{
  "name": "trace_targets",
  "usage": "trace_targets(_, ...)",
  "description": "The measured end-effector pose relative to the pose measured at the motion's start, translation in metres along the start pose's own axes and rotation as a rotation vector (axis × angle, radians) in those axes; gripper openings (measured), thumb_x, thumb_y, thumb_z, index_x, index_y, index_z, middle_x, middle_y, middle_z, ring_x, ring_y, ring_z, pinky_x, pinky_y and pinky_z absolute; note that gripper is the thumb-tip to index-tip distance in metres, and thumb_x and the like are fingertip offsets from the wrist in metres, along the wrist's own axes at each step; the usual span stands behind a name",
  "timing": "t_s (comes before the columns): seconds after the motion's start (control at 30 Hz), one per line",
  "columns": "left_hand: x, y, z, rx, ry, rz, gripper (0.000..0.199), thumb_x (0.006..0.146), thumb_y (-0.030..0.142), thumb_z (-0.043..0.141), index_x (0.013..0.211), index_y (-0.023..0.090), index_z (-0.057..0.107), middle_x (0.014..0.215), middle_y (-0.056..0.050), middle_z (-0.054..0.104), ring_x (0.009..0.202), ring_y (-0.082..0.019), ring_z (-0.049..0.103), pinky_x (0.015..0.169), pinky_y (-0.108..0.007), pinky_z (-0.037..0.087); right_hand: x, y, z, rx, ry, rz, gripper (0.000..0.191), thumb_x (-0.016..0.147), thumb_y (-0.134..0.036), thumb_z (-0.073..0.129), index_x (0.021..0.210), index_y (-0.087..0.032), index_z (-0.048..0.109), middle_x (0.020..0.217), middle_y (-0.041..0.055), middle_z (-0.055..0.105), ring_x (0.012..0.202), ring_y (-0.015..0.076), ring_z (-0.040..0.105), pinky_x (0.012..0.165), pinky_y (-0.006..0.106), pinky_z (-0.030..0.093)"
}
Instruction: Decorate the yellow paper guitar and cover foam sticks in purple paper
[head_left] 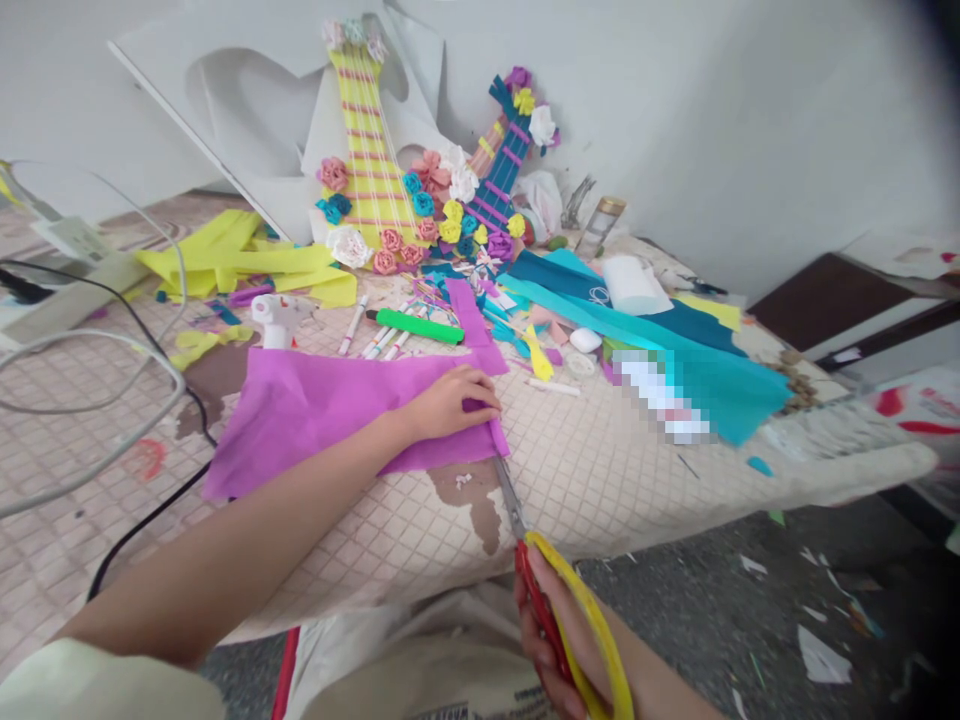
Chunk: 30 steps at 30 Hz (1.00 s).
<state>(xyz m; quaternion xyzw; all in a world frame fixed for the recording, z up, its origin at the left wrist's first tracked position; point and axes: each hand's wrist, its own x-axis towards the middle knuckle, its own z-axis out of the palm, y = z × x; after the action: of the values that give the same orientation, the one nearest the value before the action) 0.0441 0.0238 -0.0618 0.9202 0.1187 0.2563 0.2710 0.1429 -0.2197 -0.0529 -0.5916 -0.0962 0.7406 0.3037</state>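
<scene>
A wide piece of purple crepe paper (330, 405) lies on the table in front of me. My left hand (454, 403) is on its right end, fingers curled down and holding the paper close to the edge. From below, my right hand (555, 620) grips a pair of scissors (513, 500) by red and yellow handles. The blades point away from me, and their tips reach the paper's lower right corner, just beside my left fingers. Whether the blades are parted there is hard to see. A purple strip (469, 315) lies beyond the sheet.
Two flower-decorated paper guitars, one yellow (364, 150) and one blue (510, 170), lean at the wall. A white glue gun (276, 318), a green marker (420, 326), teal paper (720, 385) and a white roll (636, 285) lie around. Cables (150, 350) cross the left side.
</scene>
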Motion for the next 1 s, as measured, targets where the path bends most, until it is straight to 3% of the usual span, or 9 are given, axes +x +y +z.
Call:
trace_targets(0.23, 0.000, 0.000, 0.000, 0.006, -0.006, -0.002, 0.019, 0.084, 0.030, 0.055, 0.086, 0.019, 0.070, 0.091, -0.006, 0.063, 0.089, -0.018, 0.056, 0.084, -0.032, 0.042, -0.001, 0.000, 0.001, -0.040, 0.036, -0.008, 0.043, 0.082, -0.061, 0.039, 0.096, -0.021, 0.045, 0.037, -0.0088, 0.045, 0.020, 0.0077, 0.034, 0.023, 0.015, 0.028)
trace_targets(0.53, 0.001, 0.001, -0.001, 0.032, -0.018, 0.015, 0.023, 0.086, 0.031, 0.051, 0.089, 0.018, 0.070, 0.093, -0.007, 0.065, 0.090, -0.018, 0.057, 0.084, -0.033, 0.043, -0.002, 0.006, -0.004, 0.059, -0.030, 0.028, 0.041, 0.085, -0.061, 0.028, 0.081, -0.022, 0.042, 0.039, -0.0079, 0.046, 0.021, 0.0059, 0.031, 0.024, 0.014, 0.027)
trace_targets(0.7, 0.000, 0.006, -0.003, 0.050, -0.026, 0.047, 0.026, 0.090, 0.025, 0.044, 0.107, 0.020, 0.063, 0.108, -0.007, 0.066, 0.104, -0.019, 0.056, 0.095, -0.039, 0.037, 0.000, 0.013, -0.006, 0.131, -0.048, -0.007, 0.042, 0.084, -0.061, 0.033, 0.079, -0.021, 0.045, 0.039, -0.0075, 0.045, 0.022, 0.0038, 0.031, 0.025, 0.013, 0.020)
trace_targets(0.8, 0.002, 0.013, -0.011, 0.070, -0.004, 0.060, 0.028, 0.089, 0.023, 0.043, 0.112, 0.021, 0.060, 0.118, -0.008, 0.062, 0.110, -0.021, 0.053, 0.099, -0.042, 0.034, 0.001, 0.012, -0.005, 0.145, -0.008, 0.018, 0.041, 0.086, -0.058, 0.030, 0.079, -0.020, 0.044, 0.036, -0.0087, 0.042, 0.021, 0.0032, 0.028, 0.025, 0.012, 0.021)
trace_targets(0.9, 0.005, 0.023, -0.026, 0.045, 0.016, 0.050, 0.028, 0.087, 0.022, 0.046, 0.110, 0.021, 0.062, 0.117, -0.009, 0.062, 0.111, -0.022, 0.052, 0.100, -0.042, 0.033, 0.004, 0.009, -0.006, 0.114, -0.073, 0.017, 0.045, 0.084, -0.063, 0.029, 0.079, -0.021, 0.043, 0.037, -0.0089, 0.042, 0.021, 0.0037, 0.030, 0.025, 0.013, 0.021)
trace_targets(1.0, 0.002, 0.039, -0.041, -0.149, 0.076, -0.120, 0.026, 0.081, 0.021, 0.054, 0.104, 0.024, 0.066, 0.116, -0.006, 0.063, 0.114, -0.023, 0.050, 0.103, -0.043, 0.028, 0.008, 0.008, -0.012, 0.133, -0.194, 0.031, 0.050, 0.079, -0.069, 0.030, 0.079, -0.021, 0.043, 0.039, -0.0082, 0.044, 0.021, 0.0049, 0.034, 0.026, 0.014, 0.020)
